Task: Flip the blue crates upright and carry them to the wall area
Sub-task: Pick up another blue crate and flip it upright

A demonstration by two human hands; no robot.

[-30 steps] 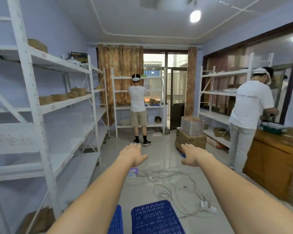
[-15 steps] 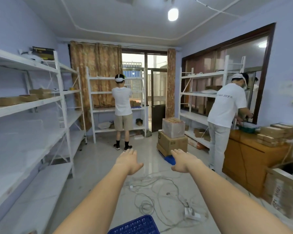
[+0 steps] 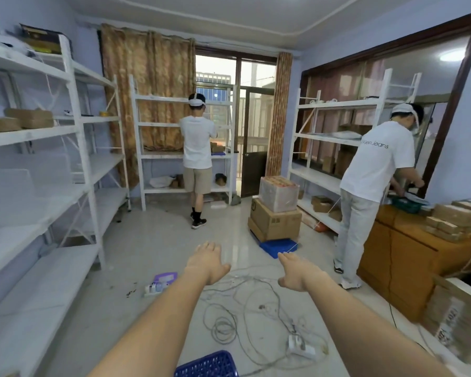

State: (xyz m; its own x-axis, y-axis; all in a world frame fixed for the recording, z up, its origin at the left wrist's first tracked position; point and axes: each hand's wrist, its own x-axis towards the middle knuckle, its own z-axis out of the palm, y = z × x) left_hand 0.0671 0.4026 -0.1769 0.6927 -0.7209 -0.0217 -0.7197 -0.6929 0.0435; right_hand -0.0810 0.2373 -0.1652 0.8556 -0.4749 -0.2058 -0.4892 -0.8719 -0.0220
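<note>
Down at the bottom edge of the view sits the blue crate (image 3: 207,364), on the floor right at the person's feet, showing a perforated grid face; only a sliver is in shot, so whether that is its base or its mouth can't be told. It looks like moulded plastic lattice: probably light, stiff, a little slick, and not fragile. The sensible hold would be the two opposite rims or handle slots, one per side (a grid face gives fingers little to bite on). A second blue crate (image 3: 279,247) lies flat further out, under the stacked cardboard boxes (image 3: 275,220), so that one is loaded. Both hands are out ahead and empty: left hand (image 3: 208,261) flat with fingers spread, right hand (image 3: 297,273) relaxed, palm down. Beneath them tangled cables (image 3: 245,303) and a power strip (image 3: 299,345) sprawl over the floor tiles (image 3: 147,240), a likely trip risk when carrying.
</note>
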